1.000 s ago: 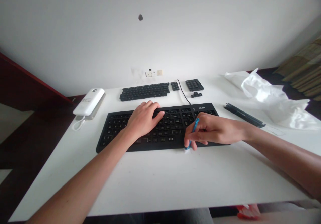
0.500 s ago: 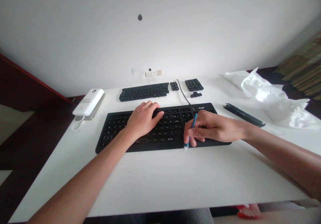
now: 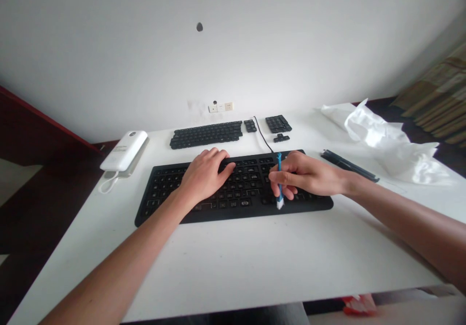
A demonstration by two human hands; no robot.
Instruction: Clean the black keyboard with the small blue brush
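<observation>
A black keyboard base (image 3: 233, 213) lies across the white table with its keycaps off, its key sockets showing. Over its upper middle rests my left hand (image 3: 206, 174), fingers laid across the far edge and thumb apart. My right hand (image 3: 294, 172) pinches a slim blue brush (image 3: 279, 181) above the right part of the base. The brush stands nearly upright, its white tip down at the near edge of the base; whether it touches is hard to tell. Behind lie a large block of black keycaps (image 3: 206, 134), a small group (image 3: 250, 126), a number-pad group (image 3: 278, 124) and the arrow keycaps (image 3: 281, 138).
At the left stands a white power bank (image 3: 124, 151) with a looped cable (image 3: 108, 183). A black strip (image 3: 349, 165) lies right of the keyboard, beside a crumpled white plastic bag (image 3: 396, 143). The keyboard's cord (image 3: 262, 133) runs back toward the wall with sockets (image 3: 220, 107).
My right hand has turned the brush more upright and moved its tip right and up, onto the keyboard's near border. My left hand stays in place. The view has shifted slightly.
</observation>
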